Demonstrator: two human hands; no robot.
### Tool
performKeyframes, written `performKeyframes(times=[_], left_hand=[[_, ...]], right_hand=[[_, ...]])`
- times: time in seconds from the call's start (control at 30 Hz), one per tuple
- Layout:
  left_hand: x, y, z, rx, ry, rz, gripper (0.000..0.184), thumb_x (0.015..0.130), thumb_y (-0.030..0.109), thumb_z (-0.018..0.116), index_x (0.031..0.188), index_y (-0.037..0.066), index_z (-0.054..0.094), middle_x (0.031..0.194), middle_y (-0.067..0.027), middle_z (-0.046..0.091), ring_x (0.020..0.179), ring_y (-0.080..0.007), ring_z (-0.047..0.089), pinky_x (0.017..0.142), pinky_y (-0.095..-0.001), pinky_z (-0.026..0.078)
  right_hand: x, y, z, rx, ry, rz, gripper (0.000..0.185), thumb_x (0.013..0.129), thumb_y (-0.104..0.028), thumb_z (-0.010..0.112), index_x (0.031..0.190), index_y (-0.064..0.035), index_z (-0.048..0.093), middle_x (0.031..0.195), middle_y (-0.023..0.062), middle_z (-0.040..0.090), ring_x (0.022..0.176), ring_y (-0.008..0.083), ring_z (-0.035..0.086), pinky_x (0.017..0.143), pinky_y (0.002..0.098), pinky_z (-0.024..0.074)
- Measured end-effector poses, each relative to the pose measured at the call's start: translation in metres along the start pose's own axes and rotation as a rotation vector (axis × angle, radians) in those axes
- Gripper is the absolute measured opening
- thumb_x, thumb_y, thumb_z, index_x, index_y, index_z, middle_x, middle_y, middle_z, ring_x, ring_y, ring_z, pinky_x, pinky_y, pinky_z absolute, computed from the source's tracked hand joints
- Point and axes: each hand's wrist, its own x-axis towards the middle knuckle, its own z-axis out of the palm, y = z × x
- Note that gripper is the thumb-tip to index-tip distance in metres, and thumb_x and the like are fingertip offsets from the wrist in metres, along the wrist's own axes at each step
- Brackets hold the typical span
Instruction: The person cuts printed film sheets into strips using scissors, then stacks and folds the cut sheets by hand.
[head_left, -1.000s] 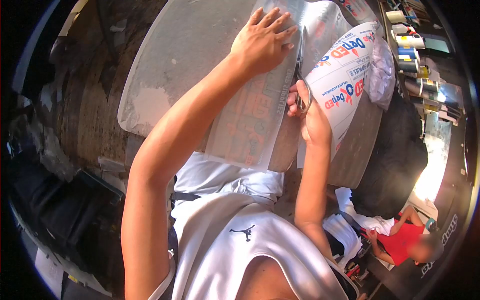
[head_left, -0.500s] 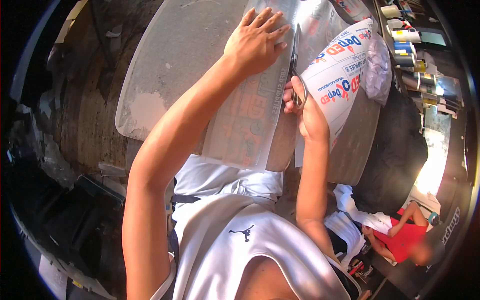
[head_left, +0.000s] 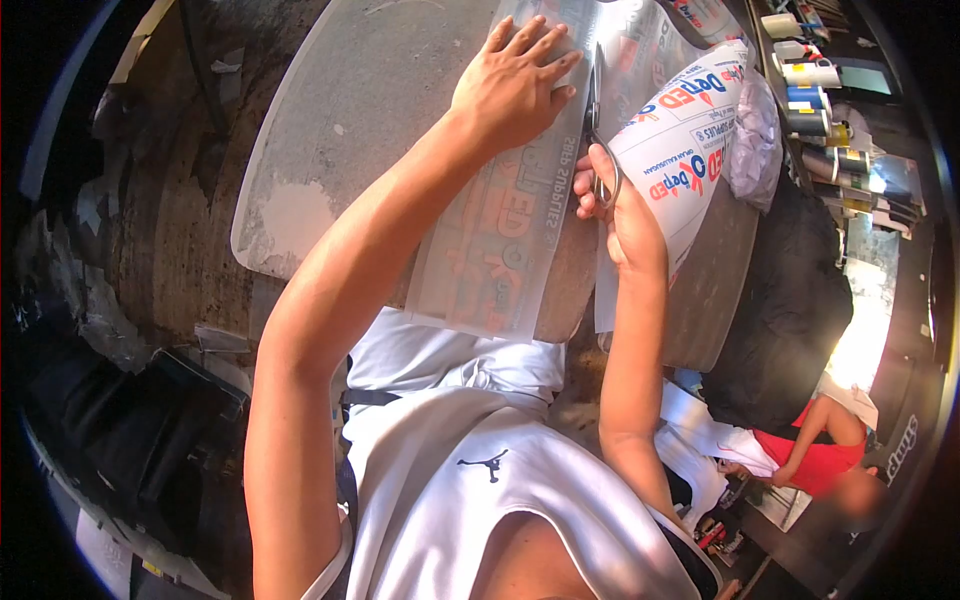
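Note:
My left hand (head_left: 512, 85) lies flat with fingers spread on a translucent printed plastic sheet (head_left: 490, 240), pressing it against a grey board (head_left: 340, 130). In my right hand (head_left: 625, 215) is a pair of scissors (head_left: 597, 110), the fingers wrapped through its handles. The blades point away from me along the cut between the left part of the sheet and the printed white flap (head_left: 680, 140). That flap curls up to the right of the scissors. Whether the blades are fully closed is hard to make out.
A crumpled clear plastic bundle (head_left: 755, 150) lies at the board's right side. Thread spools (head_left: 810, 95) stand along a shelf at the right. Another person in a red top (head_left: 800, 455) sits at the lower right, handling white cloth (head_left: 700, 430). Dark fabric (head_left: 790, 300) hangs beside the board.
My right hand and the scissors have shifted slightly right and toward me. The left hand stays nearly in place. The other person has leaned and moved their arms.

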Motion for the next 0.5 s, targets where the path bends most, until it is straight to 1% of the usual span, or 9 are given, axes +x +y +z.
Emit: performKeyframes(times=[0.2,0.5], left_hand=[[-0.002,0.0,0.001,-0.012,0.018,0.001,0.048,0.109,0.044,0.047,0.153,0.026,0.055,0.166,-0.005,0.042,0.157,-0.0257,0.032,0.131,-0.0491,0.019],[-0.011,-0.004,0.001,-0.051,0.042,0.004,0.047,0.107,0.041,0.052,0.151,0.024,0.058,0.165,-0.0056,0.044,0.156,-0.0265,0.035,0.13,-0.0492,0.021]], right_hand=[[0.004,0.0,-0.002,-0.011,-0.009,-0.019,0.038,0.098,-0.04,0.076,0.099,-0.0033,0.068,0.076,0.0039,0.068,0.059,0.0088,0.063,0.058,0.0251,0.0538],[0.009,0.002,0.007,-0.013,-0.019,-0.047,0.036,0.098,-0.04,0.076,0.1,-0.005,0.067,0.078,0.003,0.067,0.06,0.0085,0.062,0.059,0.0244,0.0525]])
